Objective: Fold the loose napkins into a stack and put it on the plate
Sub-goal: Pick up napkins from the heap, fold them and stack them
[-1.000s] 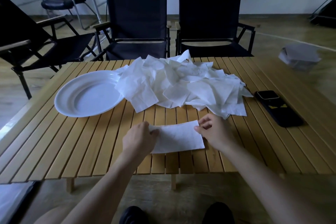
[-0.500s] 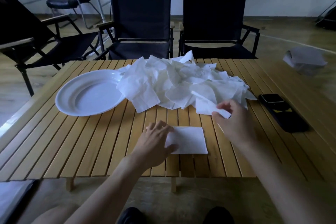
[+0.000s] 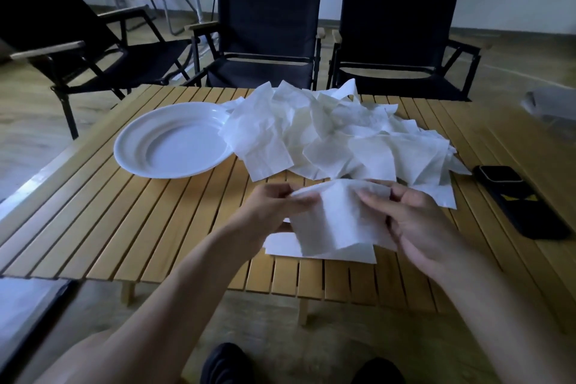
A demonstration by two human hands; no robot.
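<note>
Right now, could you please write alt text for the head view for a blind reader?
The left hand and right hand hold one white napkin above a folded napkin on the slatted table. Beyond lie a pile of loose napkins, a white plate and a phone.

White napkins (image 3: pixel 336 134), white plate (image 3: pixel 131 146), tan slatted table (image 3: pixel 124 227)

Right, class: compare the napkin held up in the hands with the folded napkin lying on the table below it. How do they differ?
The held napkin is up off the table, pinched by the left hand and right hand; the folded napkin lies flat on the slats. The held napkin hangs loose and curved; the folded napkin is a neat flat shape, partly hidden beneath it. Both are white.
</note>
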